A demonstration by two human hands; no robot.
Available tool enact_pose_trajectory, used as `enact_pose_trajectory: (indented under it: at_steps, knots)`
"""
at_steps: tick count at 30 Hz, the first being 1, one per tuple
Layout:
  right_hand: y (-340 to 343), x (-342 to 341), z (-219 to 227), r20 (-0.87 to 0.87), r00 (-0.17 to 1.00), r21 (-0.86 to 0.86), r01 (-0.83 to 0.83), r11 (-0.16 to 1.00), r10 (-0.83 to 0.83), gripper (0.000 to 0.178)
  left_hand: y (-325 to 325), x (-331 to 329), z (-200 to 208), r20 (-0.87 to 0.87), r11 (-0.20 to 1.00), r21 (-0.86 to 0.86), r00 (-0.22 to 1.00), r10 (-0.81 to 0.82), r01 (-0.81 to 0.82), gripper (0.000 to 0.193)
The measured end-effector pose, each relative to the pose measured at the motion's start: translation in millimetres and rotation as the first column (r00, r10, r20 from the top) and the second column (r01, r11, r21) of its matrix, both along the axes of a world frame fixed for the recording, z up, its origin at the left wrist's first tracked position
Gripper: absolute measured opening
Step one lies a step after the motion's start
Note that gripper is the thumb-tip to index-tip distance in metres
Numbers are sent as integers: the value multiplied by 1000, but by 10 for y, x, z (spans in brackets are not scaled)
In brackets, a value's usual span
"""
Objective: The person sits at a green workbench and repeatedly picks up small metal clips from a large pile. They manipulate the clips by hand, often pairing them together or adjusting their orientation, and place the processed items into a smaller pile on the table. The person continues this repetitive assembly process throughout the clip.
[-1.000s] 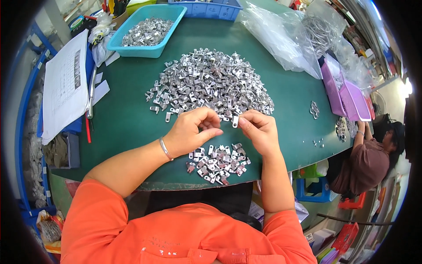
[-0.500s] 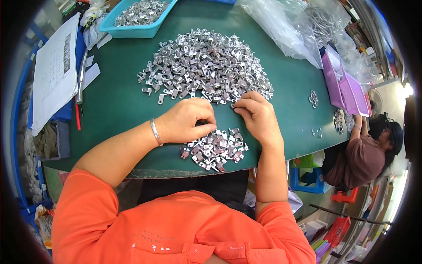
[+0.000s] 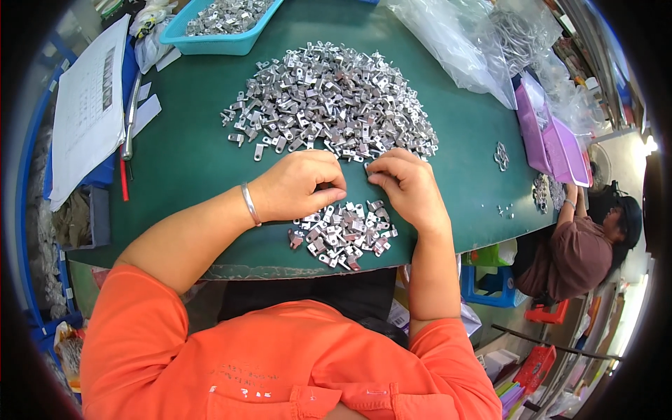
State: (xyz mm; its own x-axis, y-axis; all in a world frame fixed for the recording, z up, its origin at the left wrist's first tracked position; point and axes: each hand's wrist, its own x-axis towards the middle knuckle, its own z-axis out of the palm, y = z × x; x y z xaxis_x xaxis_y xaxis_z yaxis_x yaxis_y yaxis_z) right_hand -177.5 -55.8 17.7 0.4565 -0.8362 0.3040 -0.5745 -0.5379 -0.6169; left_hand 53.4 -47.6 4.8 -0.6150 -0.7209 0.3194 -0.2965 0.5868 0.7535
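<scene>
A large heap of small silver metal brackets (image 3: 336, 98) lies on the green tabletop, and a smaller pile of brackets (image 3: 346, 234) sits near its front edge. Between the two is my left hand (image 3: 301, 185), its fingers curled with the thumb toward them. Whatever those fingertips hold, if anything, is hidden. My right hand (image 3: 409, 185) pinches one small metal bracket (image 3: 368, 169) between thumb and fingers at the heap's near edge. The two hands are a short gap apart, just above the smaller pile.
Far left on the table is a turquoise basket (image 3: 210, 43) of metal parts. Papers (image 3: 87, 112) and a red pen (image 3: 124, 180) lie at the left. Plastic bags (image 3: 455, 52), a purple basket (image 3: 560, 150) and linked rings (image 3: 500, 157) are at the right, where another person (image 3: 574, 245) sits.
My right hand has shifted slightly left, and the bracket in its pinch now shows more clearly. My left hand stays nearly in place, still curled. The whole view has shifted a little.
</scene>
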Motion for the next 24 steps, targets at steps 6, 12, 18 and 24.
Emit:
enact_pose_trajectory:
  at_steps: [6,12,18,24]
  knots:
    - [-17,-107,68,605,750,652,-275,706,-267,15,-6,10,-25,-40,999,-54,999,4,-6,9]
    - [1,-126,48,716,645,646,-471,601,-265,15,122,-133,117,-353,932,356,913,207,-74,28]
    - [-18,27,202,490,855,690,-261,676,-171,16,107,-79,64,-375,946,325,917,138,-10,18]
    - [-401,172,451,-29,997,-67,76,995,-78,16,-61,31,76,-560,619,770,632,535,158,15]
